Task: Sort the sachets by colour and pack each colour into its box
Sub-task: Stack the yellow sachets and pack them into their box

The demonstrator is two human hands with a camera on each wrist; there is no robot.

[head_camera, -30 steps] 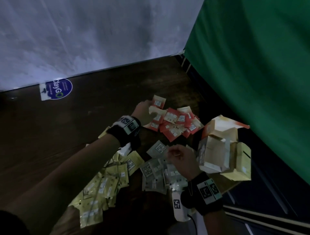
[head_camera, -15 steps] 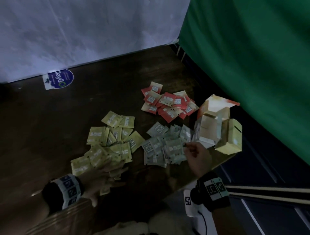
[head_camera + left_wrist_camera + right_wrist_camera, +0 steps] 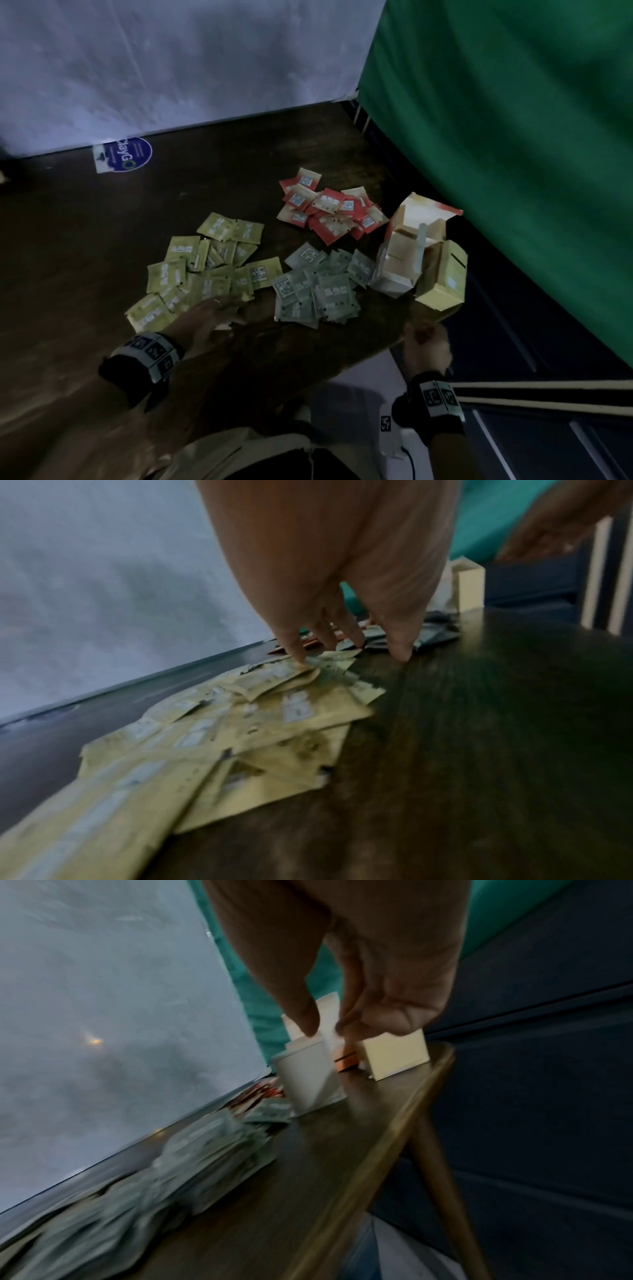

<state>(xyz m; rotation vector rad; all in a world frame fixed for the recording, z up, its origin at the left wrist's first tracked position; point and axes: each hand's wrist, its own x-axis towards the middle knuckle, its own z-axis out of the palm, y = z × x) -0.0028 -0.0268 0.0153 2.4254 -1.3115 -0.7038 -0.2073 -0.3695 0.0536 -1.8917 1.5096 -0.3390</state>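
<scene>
Left hand, fingers spread flat on loose yellow paper sachets; right hand loosely curled, empty; a careless sweep could push yellows into the neighbouring grey-green sachets.

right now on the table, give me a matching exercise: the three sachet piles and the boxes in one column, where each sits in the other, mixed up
Things:
1. yellow sachets
2. red sachets
3. grey sachets
4. boxes

Places (head view):
A. at the table's right edge, beside the green cloth
B. farthest pile, toward the white wall
C. under the left hand's fingertips
D. middle pile, just left of the boxes

Pairs: 1-C, 2-B, 3-D, 4-A
</scene>
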